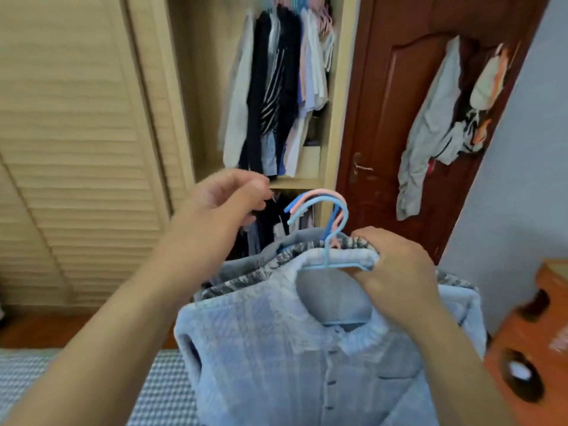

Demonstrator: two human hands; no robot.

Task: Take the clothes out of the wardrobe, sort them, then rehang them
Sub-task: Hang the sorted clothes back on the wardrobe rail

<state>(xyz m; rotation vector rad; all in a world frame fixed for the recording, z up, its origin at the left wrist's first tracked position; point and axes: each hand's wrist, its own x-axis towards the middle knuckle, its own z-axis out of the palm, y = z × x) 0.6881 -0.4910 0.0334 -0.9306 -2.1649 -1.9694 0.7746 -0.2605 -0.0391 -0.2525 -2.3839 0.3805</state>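
Behind hands: wardrobe [333,124] w/ hung clothes [276,93] | right: door [399,96]

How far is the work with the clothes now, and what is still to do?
Early stage. Done: a few garments are out of the wardrobe. In hand: the right hand grips a bundle of shirts on their hangers; the left hand, fingers curled, holds nothing clearly visible. Left: many clothes hang on the rail, so more removing, then sorting and rehanging.
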